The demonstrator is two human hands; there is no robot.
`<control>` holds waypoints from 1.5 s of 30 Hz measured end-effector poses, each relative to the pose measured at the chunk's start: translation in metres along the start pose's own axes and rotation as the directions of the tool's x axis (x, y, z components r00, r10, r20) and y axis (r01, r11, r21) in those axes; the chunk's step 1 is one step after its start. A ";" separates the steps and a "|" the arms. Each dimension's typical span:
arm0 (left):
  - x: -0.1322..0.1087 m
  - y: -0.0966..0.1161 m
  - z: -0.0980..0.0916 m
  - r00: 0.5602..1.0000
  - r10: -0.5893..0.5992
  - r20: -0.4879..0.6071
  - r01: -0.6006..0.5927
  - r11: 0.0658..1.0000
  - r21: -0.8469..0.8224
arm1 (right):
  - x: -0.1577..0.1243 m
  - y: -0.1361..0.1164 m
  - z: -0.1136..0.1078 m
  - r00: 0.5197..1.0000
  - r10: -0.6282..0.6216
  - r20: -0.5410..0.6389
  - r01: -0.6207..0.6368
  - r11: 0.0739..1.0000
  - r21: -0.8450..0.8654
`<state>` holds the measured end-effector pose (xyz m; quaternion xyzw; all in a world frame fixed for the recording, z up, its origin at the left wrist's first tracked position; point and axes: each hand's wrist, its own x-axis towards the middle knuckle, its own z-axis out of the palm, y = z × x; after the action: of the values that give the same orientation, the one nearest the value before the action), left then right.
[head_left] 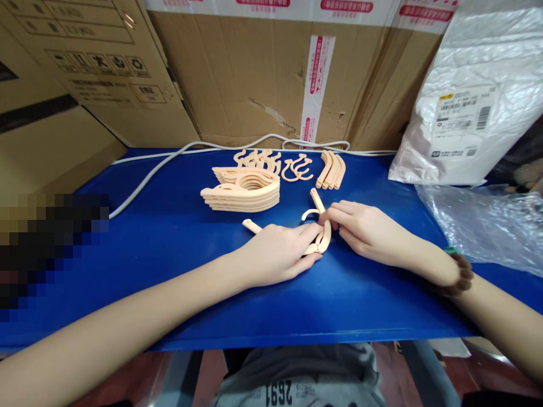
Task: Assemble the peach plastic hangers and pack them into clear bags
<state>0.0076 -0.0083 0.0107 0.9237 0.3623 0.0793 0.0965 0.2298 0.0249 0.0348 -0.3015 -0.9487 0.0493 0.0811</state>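
Both hands grip a peach plastic folding hanger (326,236) just above the blue table. My left hand (282,251) is closed over one arm of it, whose holed end sticks out past the knuckles. Fingers of my right hand (367,232) pinch the hanger near its curved hook (309,213), with the other arm pointing away from me. Part of the hanger is hidden under the fingers. Beyond my left hand lies a stack of folded hangers (244,198). Loose hooks (297,168) and several curved hanger arms (333,169) lie farther back.
Another pile of hooks (258,160) is behind the stack. A white cable (169,155) runs along the table's back edge before cardboard boxes (254,73). On the right stand a white parcel bag (466,113) and clear plastic wrap (487,226). A pixelated dark patch covers the left.
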 end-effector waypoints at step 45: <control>0.000 0.003 0.004 0.984 0.178 -0.012 -0.172 0.967 0.186 | 0.001 -0.007 0.006 0.973 0.193 -0.128 -0.198 0.980 -0.029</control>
<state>0.0104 -0.0107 0.0072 0.9557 0.2864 0.0670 -0.0020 0.2242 0.0193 0.0296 -0.3976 -0.9083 0.0181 0.1286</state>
